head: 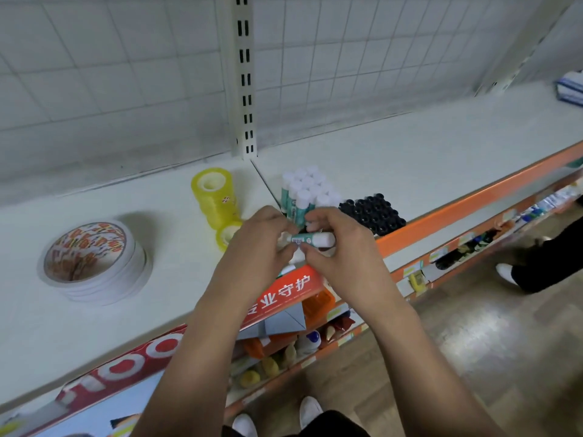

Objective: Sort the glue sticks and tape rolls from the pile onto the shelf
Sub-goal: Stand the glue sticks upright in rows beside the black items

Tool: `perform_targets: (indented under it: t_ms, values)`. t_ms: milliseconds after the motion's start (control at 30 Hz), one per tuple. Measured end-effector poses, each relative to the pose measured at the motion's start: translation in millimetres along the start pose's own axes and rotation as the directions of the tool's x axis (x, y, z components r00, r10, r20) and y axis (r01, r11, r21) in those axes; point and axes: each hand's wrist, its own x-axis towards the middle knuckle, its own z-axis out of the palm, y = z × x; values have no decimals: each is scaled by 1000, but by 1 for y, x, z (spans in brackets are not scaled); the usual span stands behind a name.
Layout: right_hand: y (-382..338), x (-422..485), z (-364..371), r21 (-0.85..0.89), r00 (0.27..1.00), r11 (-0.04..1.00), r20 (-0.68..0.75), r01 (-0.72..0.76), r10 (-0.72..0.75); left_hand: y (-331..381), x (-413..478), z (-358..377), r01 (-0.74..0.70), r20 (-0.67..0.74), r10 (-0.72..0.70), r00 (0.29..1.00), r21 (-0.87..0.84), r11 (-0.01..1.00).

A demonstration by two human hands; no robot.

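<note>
Both my hands hold one teal glue stick (310, 239) with a white cap, lying sideways above the shelf's front edge. My left hand (262, 244) pinches its left end and my right hand (339, 244) curls round the capped end. Behind them several white-capped glue sticks (307, 192) stand upright in a cluster on the white shelf (441, 159), next to a block of black-capped ones (373, 214). A stack of yellow tape rolls (214, 197) stands left of the sticks, with one small yellow roll (227, 234) beside my left hand. A stack of wide white tape rolls (93, 260) lies far left.
A slotted upright post (243, 77) and wire grid back the shelf. Lower shelves (284, 351) with bottles and boxes lie under the orange edge strip (457, 209). Another person's leg and white shoe (508, 272) stand on the floor at right. My own shoes (310, 410) show below.
</note>
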Motion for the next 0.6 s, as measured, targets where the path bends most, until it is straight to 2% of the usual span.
perform_targets:
  t_ms: [167, 333, 433, 600]
  values:
    - [1, 14, -16, 39, 996, 996, -7, 84, -84, 18, 0, 4, -63, -144, 59, 988, -18, 998]
    - [6, 23, -25, 31, 988, 989, 32, 148, -149, 28, -2, 16, 54, -233, -63, 971, -46, 997]
    - [13, 26, -30, -28, 972, 972, -24, 233, -233, 29, -2, 24, 138, -275, -143, 951, -36, 990]
    - [26, 33, -31, -175, 956, 941, 6, 290, -294, 34, 0, 33, 229, -339, -218, 915, -9, 973]
